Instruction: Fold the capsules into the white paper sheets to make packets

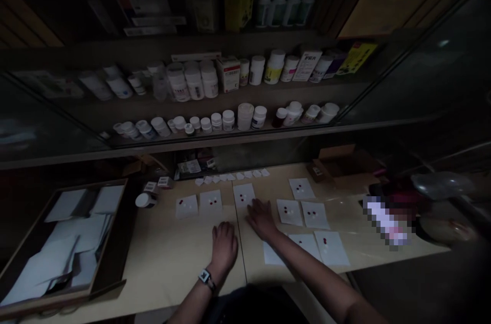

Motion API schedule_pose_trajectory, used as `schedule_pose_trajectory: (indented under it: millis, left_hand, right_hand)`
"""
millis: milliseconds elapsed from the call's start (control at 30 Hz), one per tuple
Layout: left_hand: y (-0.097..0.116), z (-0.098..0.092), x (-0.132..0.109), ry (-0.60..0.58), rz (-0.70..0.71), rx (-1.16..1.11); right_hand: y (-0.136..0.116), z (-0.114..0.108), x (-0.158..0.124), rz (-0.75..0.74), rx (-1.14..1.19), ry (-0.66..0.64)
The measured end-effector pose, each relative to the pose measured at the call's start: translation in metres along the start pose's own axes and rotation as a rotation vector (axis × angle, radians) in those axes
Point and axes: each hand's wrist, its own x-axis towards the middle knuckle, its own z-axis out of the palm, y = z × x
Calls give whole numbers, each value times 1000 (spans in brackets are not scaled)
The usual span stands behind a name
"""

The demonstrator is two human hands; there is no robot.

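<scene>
Several white paper squares with dark red and white pills lie on the pale table (172, 252). My right hand (262, 217) rests with fingers spread at the lower right edge of one paper with pills (243, 194). My left hand (224, 242), with a watch on the wrist, lies on the table below that paper, its fingers bent and what is under them hidden. Two papers with pills (186, 206) lie to the left, and several more (315, 215) are to the right, some partly covered by my right forearm. A row of small folded papers (230, 177) lines the back edge.
An open wooden drawer or tray (109, 242) with white papers stands at the left, beside a white bottle (146, 200) and small boxes. Shelves (245, 139) of medicine bottles rise behind. A cardboard box (345, 168) sits at the back right.
</scene>
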Motion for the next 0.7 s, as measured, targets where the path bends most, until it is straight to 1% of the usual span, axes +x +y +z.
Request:
schedule_pose_trajectory:
  millis: [100,267,333,400,433,500,600,700]
  left_hand:
    - [-6,-5,-14,26,-51,-3]
    - [-10,-12,-20,68,-76,-2]
    - [-13,-15,-21,69,-75,7]
    - [-17,-18,-22,66,-75,19]
    - [-19,-19,-22,62,-72,23]
    - [-22,-21,-22,50,-61,25]
    - [-22,-20,-22,17,-40,8]
    - [-11,-13,-22,-59,37,-24]
  right_hand:
    - [-21,4,4,-18,27,2]
    - [-52,9,11,-27,28,24]
    - [-60,6,14,-28,39,23]
    - [-61,1,15,-23,66,32]
    - [-57,-2,12,-17,81,46]
    - [-39,-6,1,11,100,96]
    - [5,-6,-34,131,58,158]
    - [50,1,-77,304,-55,172]
